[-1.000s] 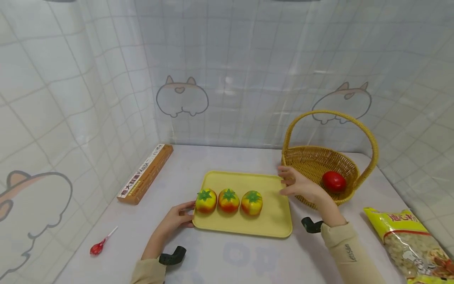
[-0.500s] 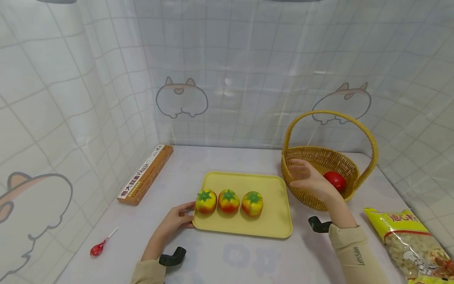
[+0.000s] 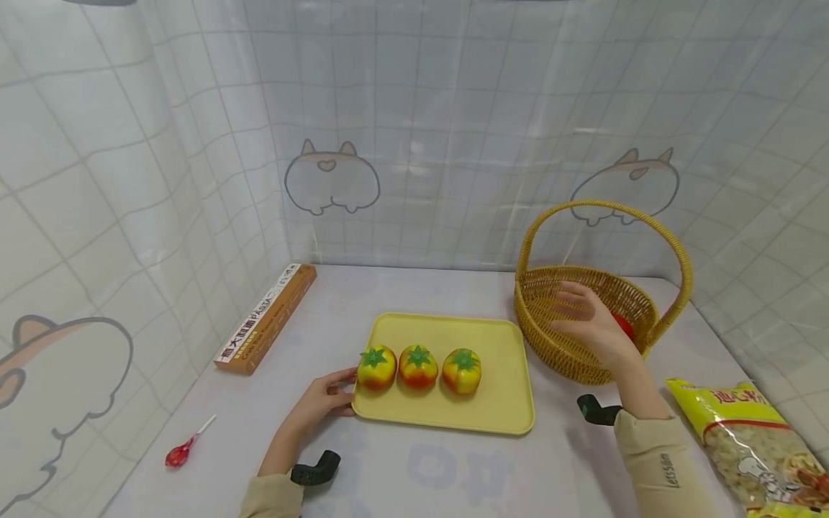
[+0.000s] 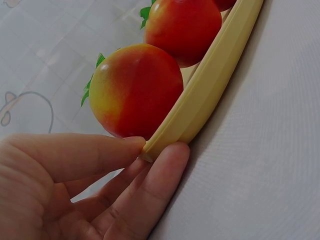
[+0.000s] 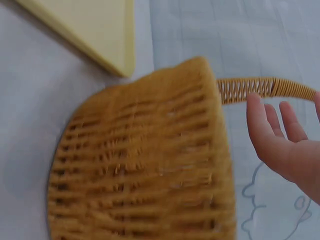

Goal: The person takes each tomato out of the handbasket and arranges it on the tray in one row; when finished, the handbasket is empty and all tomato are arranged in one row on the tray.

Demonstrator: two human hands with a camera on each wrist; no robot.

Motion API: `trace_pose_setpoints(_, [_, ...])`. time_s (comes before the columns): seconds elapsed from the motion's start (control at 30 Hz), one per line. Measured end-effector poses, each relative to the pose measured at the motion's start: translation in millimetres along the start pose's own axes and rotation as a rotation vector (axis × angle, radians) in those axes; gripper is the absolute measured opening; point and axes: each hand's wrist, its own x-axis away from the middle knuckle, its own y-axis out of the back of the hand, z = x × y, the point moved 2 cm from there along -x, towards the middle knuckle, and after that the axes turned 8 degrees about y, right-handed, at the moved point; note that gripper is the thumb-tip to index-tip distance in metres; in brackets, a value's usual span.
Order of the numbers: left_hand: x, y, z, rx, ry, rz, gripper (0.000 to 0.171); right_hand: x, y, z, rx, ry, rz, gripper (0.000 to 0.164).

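My left hand (image 3: 319,397) pinches the left edge of a yellow tray (image 3: 501,388); in the left wrist view the thumb (image 4: 100,155) lies at the rim and the fingers below it. On the tray sit three glossy yellow-and-red round fruits with green star-shaped leaves: the left one (image 3: 376,368), the middle one (image 3: 417,368) and the right one (image 3: 461,373). Over a wicker basket (image 3: 557,360) hovers my right hand (image 3: 592,324), fingers loosely spread and holding nothing. A red rounded item (image 3: 624,326) in the basket is mostly hidden behind that hand.
The basket's tall handle (image 3: 605,205) arches above the right hand. A pasta box (image 3: 267,318) lies at the back left, a red lollipop (image 3: 178,454) at the front left. A yellow food bag (image 3: 754,446) lies at the right; tiled-pattern sheeting (image 3: 414,144) surrounds the table.
My right hand has moved right from beside the tray's right edge to over the basket, covering more of the red item. The left hand and tray stay put.
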Motion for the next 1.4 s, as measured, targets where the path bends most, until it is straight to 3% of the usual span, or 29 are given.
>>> trace_pose_setpoints(0.47, [-1.2, -1.8, -1.1, 0.004, 0.068, -0.025, 0.058, 7, 32, -20, -0.019, 0.044, -0.131, 0.069])
trace_pose_setpoints(0.73, [-0.5, -1.3, -4.1, 0.0, 0.059, -0.014, 0.058, 10, 43, -31, -0.084, 0.071, -0.181, 0.061])
trace_pose_setpoints(1.07, [-1.8, -1.3, -1.4, 0.012, 0.06, -0.004, 0.059, 4, 57, -43, 0.039, -0.078, -0.286, 0.069])
trace_pose_setpoints(1.4, [-1.7, -1.1, -0.2, 0.011, 0.055, -0.009, 0.059, -4, 65, -47, 0.129, -0.125, -0.33, 0.079])
